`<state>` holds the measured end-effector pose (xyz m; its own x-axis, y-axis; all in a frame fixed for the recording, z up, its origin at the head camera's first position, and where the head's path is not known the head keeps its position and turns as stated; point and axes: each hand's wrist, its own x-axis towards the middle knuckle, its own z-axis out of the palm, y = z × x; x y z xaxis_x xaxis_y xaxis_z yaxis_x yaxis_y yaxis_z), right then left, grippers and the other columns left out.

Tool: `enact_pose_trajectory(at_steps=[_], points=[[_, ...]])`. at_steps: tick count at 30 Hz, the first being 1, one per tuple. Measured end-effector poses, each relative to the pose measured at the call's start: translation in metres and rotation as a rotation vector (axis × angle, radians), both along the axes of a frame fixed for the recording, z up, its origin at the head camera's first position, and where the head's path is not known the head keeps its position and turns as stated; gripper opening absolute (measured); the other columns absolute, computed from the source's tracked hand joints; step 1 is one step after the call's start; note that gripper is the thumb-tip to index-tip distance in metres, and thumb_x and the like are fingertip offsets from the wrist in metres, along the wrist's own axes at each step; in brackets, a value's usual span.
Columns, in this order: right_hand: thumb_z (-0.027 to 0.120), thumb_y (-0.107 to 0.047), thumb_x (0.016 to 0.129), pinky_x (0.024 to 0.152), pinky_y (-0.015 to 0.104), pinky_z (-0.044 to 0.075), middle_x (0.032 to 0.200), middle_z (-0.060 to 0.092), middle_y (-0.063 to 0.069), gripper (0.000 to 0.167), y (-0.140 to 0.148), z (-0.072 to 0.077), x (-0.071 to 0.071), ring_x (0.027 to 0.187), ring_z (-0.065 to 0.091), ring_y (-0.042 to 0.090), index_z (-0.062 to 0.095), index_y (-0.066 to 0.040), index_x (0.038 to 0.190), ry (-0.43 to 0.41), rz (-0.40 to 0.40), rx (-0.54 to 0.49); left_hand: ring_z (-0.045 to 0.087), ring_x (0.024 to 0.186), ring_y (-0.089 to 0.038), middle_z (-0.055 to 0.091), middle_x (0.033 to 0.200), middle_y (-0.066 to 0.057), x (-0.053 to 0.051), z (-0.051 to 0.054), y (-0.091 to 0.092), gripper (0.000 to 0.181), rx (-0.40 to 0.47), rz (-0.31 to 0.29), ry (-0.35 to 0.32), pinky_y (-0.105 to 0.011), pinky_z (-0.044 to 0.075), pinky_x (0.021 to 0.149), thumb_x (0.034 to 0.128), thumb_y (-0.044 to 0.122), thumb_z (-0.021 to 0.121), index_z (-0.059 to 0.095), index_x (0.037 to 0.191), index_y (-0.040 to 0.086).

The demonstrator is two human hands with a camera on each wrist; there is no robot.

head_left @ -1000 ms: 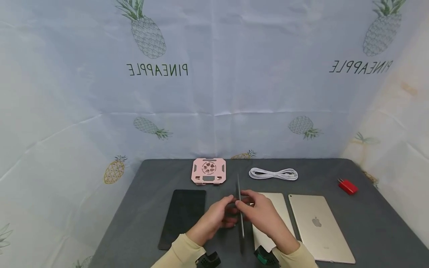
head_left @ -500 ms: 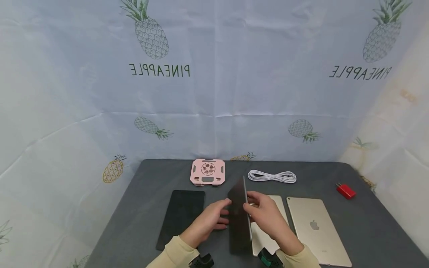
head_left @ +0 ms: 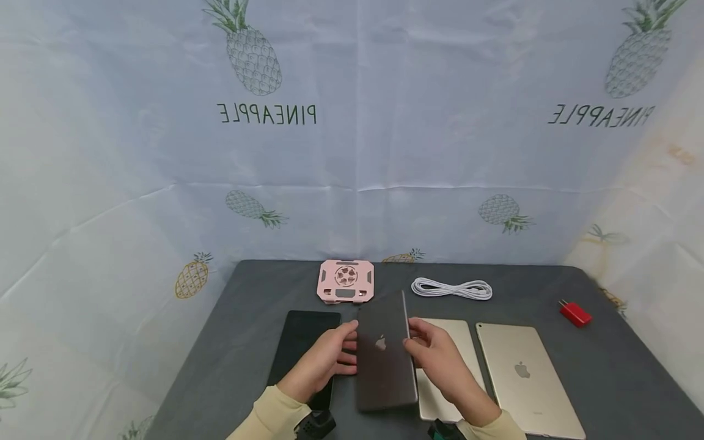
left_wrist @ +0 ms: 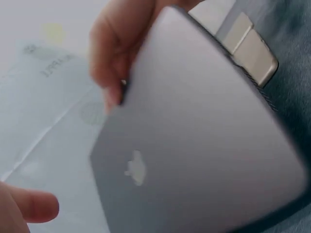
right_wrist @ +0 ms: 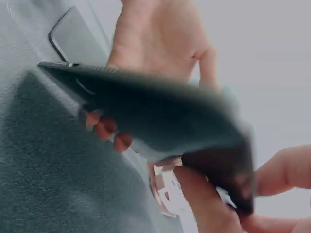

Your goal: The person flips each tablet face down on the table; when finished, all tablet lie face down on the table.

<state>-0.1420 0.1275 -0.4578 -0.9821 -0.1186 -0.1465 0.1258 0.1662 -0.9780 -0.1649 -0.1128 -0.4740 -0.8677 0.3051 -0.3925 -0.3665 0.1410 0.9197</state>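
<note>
My right hand (head_left: 442,357) pinches the right edge of a dark grey tablet (head_left: 385,373), held up on its side above the table. The tablet's back, with an apple logo, faces me in the head view. Its dark screen side (right_wrist: 155,107) shows in the right wrist view. Beside the tablet's left edge, my left hand (head_left: 319,357) has its fingers extended, with some fingertips showing past the screen side. In the left wrist view, the left thumb (left_wrist: 36,206) stands apart from the tablet. Whether the left fingertips touch it is hard to tell.
A black tablet (head_left: 299,336) lies left, partly under my left arm. Two gold-backed tablets, one nearer (head_left: 451,333) and one farther right (head_left: 528,373), lie right. Behind are a pink slotted square stand (head_left: 345,281), a coiled white cable (head_left: 451,288) and a red charger plug (head_left: 576,315).
The dark grey tablet has turned from edge-on until its logo side faces the head camera. My left hand has shifted left along with its left edge; the right hand keeps its grip.
</note>
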Motion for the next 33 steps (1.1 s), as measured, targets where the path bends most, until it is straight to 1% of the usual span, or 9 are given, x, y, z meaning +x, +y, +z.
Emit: enact_pose_trajectory(at_steps=[4,9,13,15,20,23,27,30,33], points=[[0.065,-0.002,0.099,0.066,0.031,0.061,0.103,0.067,0.012,0.039,-0.006,-0.005,0.001,0.088,0.066,0.019,0.065,0.009,0.136,-0.009,-0.046,0.079,0.071,0.114,-0.036,0.057,0.142,-0.031,0.001,0.004,-0.007,0.085,-0.043,-0.013,0.009,-0.058,0.061,0.102,0.1114,0.057,0.046,0.042,0.153,-0.017],[0.07,-0.008,0.097,0.062,0.028,0.054,0.093,0.065,0.007,0.033,-0.008,-0.009,0.001,0.081,0.061,0.017,0.071,0.007,0.126,-0.027,-0.065,0.178,0.068,0.119,-0.042,0.053,0.145,-0.033,0.0,0.008,-0.01,0.089,-0.096,-0.021,0.003,-0.059,0.06,0.102,0.1103,0.056,0.05,0.034,0.157,-0.018],[0.073,-0.014,0.096,0.056,0.027,0.047,0.089,0.062,0.005,0.033,-0.009,-0.011,0.001,0.076,0.057,0.016,0.072,0.004,0.124,-0.035,-0.077,0.261,0.069,0.116,-0.041,0.054,0.142,-0.033,0.0,0.009,-0.01,0.09,-0.129,-0.019,-0.003,-0.058,0.062,0.099,0.1096,0.055,0.052,0.033,0.158,-0.018],[0.074,-0.017,0.096,0.057,0.028,0.046,0.089,0.062,0.005,0.037,-0.009,-0.012,0.0,0.076,0.057,0.016,0.072,0.005,0.125,-0.034,-0.073,0.31,0.069,0.116,-0.04,0.055,0.142,-0.031,0.001,0.011,-0.01,0.088,-0.155,-0.02,-0.004,-0.057,0.062,0.098,0.1093,0.055,0.053,0.035,0.158,-0.016],[0.076,-0.025,0.093,0.062,0.031,0.046,0.087,0.066,0.004,0.047,-0.011,-0.015,-0.001,0.075,0.057,0.016,0.071,0.007,0.127,-0.022,-0.049,0.444,0.068,0.115,-0.036,0.055,0.149,-0.03,0.004,0.014,-0.007,0.085,-0.246,-0.02,0.033,-0.054,0.063,0.096,0.1084,0.056,0.054,0.043,0.156,-0.013],[0.076,-0.027,0.092,0.062,0.031,0.046,0.086,0.067,0.004,0.049,-0.012,-0.016,0.0,0.073,0.057,0.017,0.071,0.008,0.126,-0.035,-0.04,0.471,0.067,0.111,-0.033,0.057,0.148,-0.03,0.006,0.014,-0.006,0.086,-0.281,-0.018,0.062,-0.053,0.064,0.094,0.1072,0.058,0.055,0.046,0.155,-0.014],[0.077,-0.03,0.093,0.065,0.032,0.052,0.093,0.072,0.006,0.056,-0.013,-0.017,0.001,0.079,0.062,0.017,0.069,0.011,0.13,-0.052,-0.036,0.494,0.065,0.111,-0.033,0.06,0.142,-0.028,0.007,0.013,-0.005,0.089,-0.302,-0.014,0.079,-0.056,0.063,0.096,0.1056,0.06,0.057,0.048,0.153,-0.014],[0.077,-0.033,0.093,0.071,0.036,0.058,0.102,0.076,0.009,0.062,-0.014,-0.016,0.001,0.085,0.066,0.018,0.067,0.012,0.134,-0.057,-0.029,0.514,0.065,0.123,-0.042,0.057,0.15,-0.029,0.007,0.014,-0.005,0.09,-0.306,-0.019,0.086,-0.06,0.059,0.103,0.1054,0.061,0.057,0.048,0.153,-0.014],[0.077,-0.034,0.094,0.077,0.043,0.063,0.111,0.077,0.014,0.065,-0.014,-0.016,0.002,0.092,0.07,0.021,0.065,0.013,0.136,-0.063,-0.022,0.525,0.06,0.135,-0.049,0.052,0.157,-0.031,0.007,0.013,-0.005,0.09,-0.31,-0.032,0.097,-0.064,0.054,0.109,0.1059,0.062,0.055,0.047,0.153,-0.014]])
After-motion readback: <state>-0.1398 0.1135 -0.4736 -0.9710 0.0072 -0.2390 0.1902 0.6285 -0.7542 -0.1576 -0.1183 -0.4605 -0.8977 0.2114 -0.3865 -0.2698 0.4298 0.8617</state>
